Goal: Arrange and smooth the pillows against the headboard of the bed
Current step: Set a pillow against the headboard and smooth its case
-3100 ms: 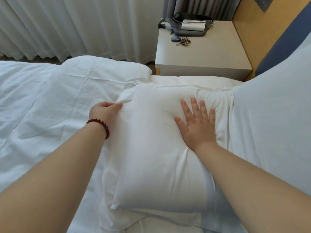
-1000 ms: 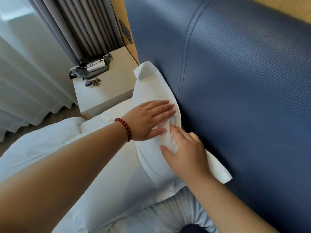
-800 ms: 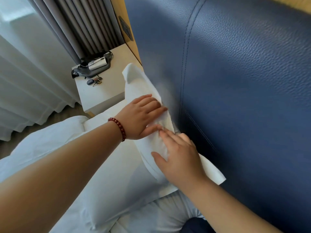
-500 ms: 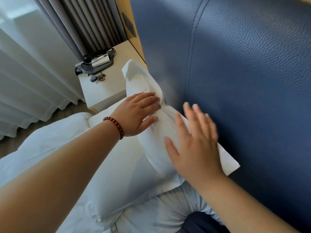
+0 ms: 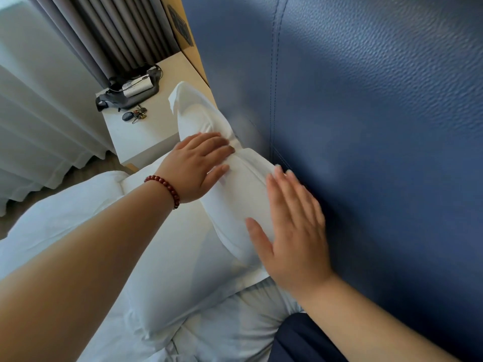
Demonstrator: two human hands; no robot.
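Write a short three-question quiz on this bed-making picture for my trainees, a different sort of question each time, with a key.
1. True or false: the pillow leans against the headboard.
2. Which wrist bears the bracelet? A. left B. right C. both
3. Fill in: the keys lie on the ____.

Key: 1 true; 2 A; 3 nightstand.

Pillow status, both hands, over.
Left hand flat on pillow, right hand open at its top edge. Pillow propped against headboard. Nothing seen blocking; keys sit apart on nightstand.
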